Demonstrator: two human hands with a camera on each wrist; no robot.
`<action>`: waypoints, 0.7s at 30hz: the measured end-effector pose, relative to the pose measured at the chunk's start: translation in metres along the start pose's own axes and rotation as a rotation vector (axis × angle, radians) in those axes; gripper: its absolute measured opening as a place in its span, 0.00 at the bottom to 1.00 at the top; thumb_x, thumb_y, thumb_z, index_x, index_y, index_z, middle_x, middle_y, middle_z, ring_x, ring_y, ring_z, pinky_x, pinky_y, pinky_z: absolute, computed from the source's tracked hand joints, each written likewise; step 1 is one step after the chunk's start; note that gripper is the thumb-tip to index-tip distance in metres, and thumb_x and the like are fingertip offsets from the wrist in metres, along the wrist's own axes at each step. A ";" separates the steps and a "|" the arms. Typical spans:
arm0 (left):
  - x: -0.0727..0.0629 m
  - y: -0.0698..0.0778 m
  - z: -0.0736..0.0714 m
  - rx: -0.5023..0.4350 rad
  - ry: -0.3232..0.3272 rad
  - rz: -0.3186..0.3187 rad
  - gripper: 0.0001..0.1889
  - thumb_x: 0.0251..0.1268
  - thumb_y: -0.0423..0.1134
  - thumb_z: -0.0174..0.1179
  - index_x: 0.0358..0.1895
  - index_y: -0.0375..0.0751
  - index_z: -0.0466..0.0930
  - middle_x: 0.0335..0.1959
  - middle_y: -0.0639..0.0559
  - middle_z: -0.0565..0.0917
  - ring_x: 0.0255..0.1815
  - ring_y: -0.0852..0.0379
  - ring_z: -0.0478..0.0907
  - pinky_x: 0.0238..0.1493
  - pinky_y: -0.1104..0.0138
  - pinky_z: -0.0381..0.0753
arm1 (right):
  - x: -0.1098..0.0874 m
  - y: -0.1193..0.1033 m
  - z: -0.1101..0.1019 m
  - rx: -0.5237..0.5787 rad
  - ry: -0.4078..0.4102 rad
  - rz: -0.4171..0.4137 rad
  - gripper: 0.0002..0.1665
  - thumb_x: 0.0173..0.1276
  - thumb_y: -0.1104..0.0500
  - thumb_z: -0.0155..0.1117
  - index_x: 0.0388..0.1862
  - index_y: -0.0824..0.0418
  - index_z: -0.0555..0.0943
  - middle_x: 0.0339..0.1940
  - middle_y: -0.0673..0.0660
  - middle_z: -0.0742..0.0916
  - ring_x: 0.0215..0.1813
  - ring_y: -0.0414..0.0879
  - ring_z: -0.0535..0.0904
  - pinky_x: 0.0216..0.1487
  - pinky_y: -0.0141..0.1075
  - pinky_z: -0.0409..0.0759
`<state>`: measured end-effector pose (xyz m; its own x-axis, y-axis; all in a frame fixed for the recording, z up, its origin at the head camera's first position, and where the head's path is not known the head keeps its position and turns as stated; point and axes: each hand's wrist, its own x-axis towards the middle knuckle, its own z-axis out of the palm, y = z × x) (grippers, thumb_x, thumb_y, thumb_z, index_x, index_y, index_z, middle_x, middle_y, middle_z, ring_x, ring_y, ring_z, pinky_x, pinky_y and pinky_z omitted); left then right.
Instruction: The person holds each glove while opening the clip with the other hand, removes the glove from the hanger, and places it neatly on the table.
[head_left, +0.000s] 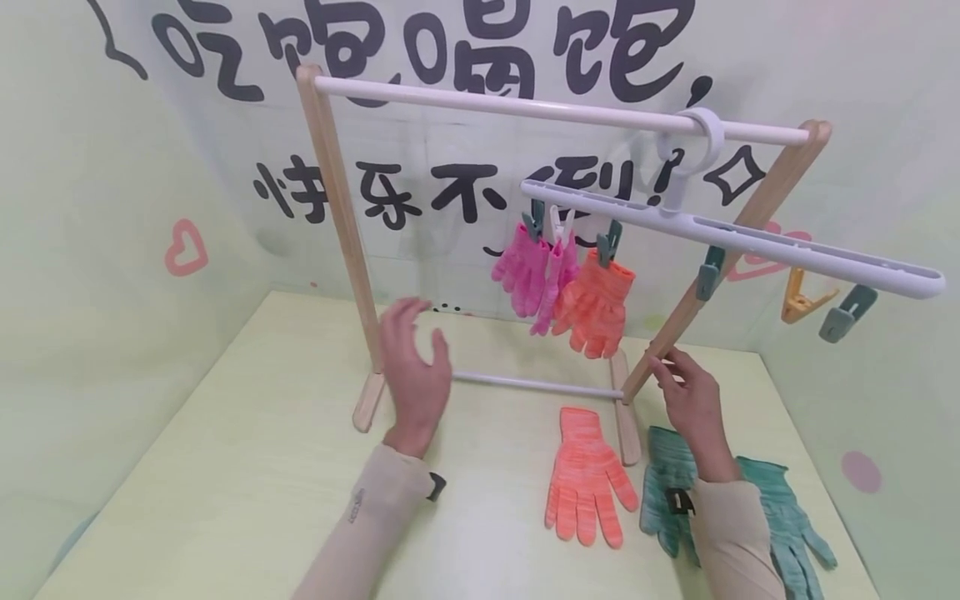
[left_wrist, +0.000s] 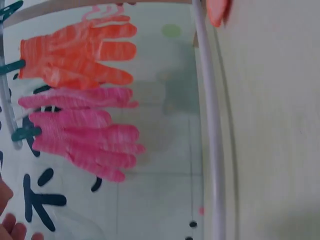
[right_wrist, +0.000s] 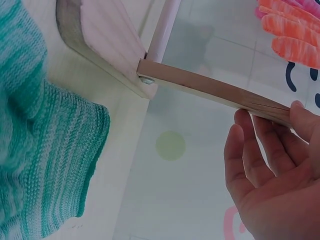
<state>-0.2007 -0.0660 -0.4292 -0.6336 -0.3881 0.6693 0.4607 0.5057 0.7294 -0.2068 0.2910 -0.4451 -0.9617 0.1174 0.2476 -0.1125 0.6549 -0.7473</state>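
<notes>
My right hand (head_left: 693, 408) pinches the right wooden post (head_left: 678, 321) of a drying rack between thumb and fingers, plainly seen in the right wrist view. Beside the left post (head_left: 341, 200), my left hand (head_left: 416, 367) is raised with relaxed, spread fingers and holds nothing. A lilac clip hanger (head_left: 787, 250) hangs by its ring from the rack's top bar (head_left: 480, 102). Two pink gloves (head_left: 522, 271) and an orange glove (head_left: 607, 296) are clipped to the hanger's left half. Bare clips, including a yellow clip (head_left: 798, 300), dangle from its right half.
Fingers toward me, a second orange glove (head_left: 585, 475) lies flat on the table (head_left: 225, 467). Teal gloves (head_left: 780, 500) lie at the right, partly under my right forearm. The rack's lower bar (head_left: 532, 384) runs between its feet. Walls with black lettering stand behind and beside.
</notes>
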 end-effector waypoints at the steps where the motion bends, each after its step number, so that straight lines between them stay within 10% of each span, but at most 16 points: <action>1: 0.000 0.007 0.006 -0.046 -0.058 0.019 0.17 0.68 0.28 0.60 0.59 0.37 0.81 0.61 0.43 0.80 0.66 0.49 0.75 0.64 0.56 0.79 | 0.000 0.001 0.000 0.005 0.000 0.005 0.26 0.82 0.47 0.56 0.71 0.58 0.79 0.63 0.65 0.86 0.60 0.52 0.85 0.44 0.10 0.70; 5: 0.001 0.032 0.031 -0.182 -0.299 0.003 0.13 0.73 0.31 0.61 0.56 0.40 0.84 0.52 0.48 0.84 0.54 0.54 0.81 0.48 0.65 0.85 | 0.001 0.003 0.002 0.021 -0.006 0.029 0.26 0.82 0.47 0.56 0.71 0.58 0.79 0.62 0.65 0.86 0.51 0.29 0.83 0.43 0.10 0.72; 11: 0.011 0.056 0.065 -0.219 -0.512 -0.108 0.18 0.76 0.40 0.62 0.65 0.44 0.82 0.38 0.49 0.82 0.41 0.56 0.79 0.38 0.71 0.80 | -0.001 0.004 0.008 0.015 -0.016 0.018 0.25 0.82 0.50 0.57 0.70 0.60 0.79 0.62 0.67 0.86 0.61 0.60 0.85 0.48 0.19 0.80; 21: 0.029 0.077 0.102 -0.266 -0.671 -0.221 0.26 0.75 0.44 0.64 0.74 0.48 0.75 0.28 0.53 0.73 0.30 0.58 0.71 0.27 0.74 0.68 | 0.002 -0.002 0.000 0.018 -0.007 0.004 0.24 0.82 0.51 0.58 0.70 0.60 0.79 0.61 0.68 0.86 0.61 0.62 0.85 0.44 0.13 0.72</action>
<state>-0.2470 0.0406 -0.3680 -0.9319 0.1371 0.3358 0.3599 0.2341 0.9031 -0.2087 0.2904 -0.4430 -0.9640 0.1145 0.2401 -0.1128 0.6412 -0.7590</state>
